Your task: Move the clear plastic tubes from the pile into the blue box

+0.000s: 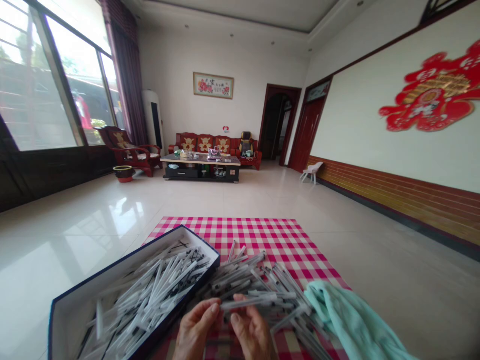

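Note:
Between my two hands is a pen with a translucent whitish barrel, lying almost level. My left hand pinches its left end between thumb and forefinger. My right hand has its fingers curled around the middle of the barrel, thumb on the near side. Just beyond and to the right spreads a pile of similar pens, several with dark ends. On the left a shallow box with a dark blue rim holds many translucent pen barrels and thin dark sticks.
A pink-and-white checked tablecloth covers the table. A mint-green cloth lies bunched at the right edge, beside the pens. Across the tiled floor stand a low coffee table, wooden seats and a small pink chair.

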A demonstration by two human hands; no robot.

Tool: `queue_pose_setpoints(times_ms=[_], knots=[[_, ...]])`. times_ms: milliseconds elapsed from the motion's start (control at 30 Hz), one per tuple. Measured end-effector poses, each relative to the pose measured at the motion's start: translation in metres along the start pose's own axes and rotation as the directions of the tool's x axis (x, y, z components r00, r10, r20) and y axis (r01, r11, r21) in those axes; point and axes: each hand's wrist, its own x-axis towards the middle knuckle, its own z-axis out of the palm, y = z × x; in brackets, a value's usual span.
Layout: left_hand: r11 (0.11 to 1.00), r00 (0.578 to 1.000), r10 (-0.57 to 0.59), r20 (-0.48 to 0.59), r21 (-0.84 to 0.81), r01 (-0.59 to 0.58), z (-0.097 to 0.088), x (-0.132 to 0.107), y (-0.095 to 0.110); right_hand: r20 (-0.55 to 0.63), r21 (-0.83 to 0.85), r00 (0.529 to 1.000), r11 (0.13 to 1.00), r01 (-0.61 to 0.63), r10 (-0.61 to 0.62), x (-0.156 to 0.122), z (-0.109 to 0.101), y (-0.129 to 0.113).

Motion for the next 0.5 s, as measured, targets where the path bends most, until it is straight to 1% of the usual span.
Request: queue_pose_setpoints(times_ms=[67, 133, 233, 300, 367, 400, 433, 500], knots=[[0.993, 0.999, 0.036, 0.035, 0.107, -0.04, 0.002, -0.003, -0.003, -0.02, 0.073, 0.998, 0.995, -0.065, 0.067, 0.0, 0.0, 0.008], [0.983, 0.997, 0.044, 0.062, 0.175, -0.055, 0.002, -0.005, -0.007, -0.03, 0.075, 0.995, 0.993, -0.089, 0.092, 0.0, -0.002, 0.009], [0.976, 0.994, 0.049, 0.093, 0.205, -0.067, 0.002, -0.006, -0.012, -0.004, 0.086, 0.993, 0.989, -0.121, 0.121, 0.001, -0.007, 0.005], [0.964, 0.985, 0.082, 0.149, 0.238, -0.116, 0.0, -0.005, -0.014, 0.019, 0.118, 0.988, 0.981, -0.155, 0.154, 0.002, -0.009, 0.003], [0.932, 0.96, 0.163, 0.227, 0.284, -0.226, -0.002, -0.004, -0.017, 0.038, 0.161, 0.984, 0.971, -0.18, 0.176, 0.003, -0.011, 0.003], [0.903, 0.941, 0.229, 0.249, 0.306, -0.301, -0.003, -0.003, -0.018, 0.044, 0.177, 0.982, 0.966, -0.186, 0.181, 0.004, -0.011, 0.004], [0.864, 0.918, 0.307, 0.251, 0.331, -0.379, -0.003, -0.003, -0.019, 0.05, 0.187, 0.982, 0.964, -0.188, 0.182, 0.004, -0.011, 0.006], [0.781, 0.87, 0.433, 0.237, 0.384, -0.493, -0.003, -0.005, -0.022, 0.055, 0.197, 0.982, 0.962, -0.187, 0.18, 0.005, -0.012, 0.008]])
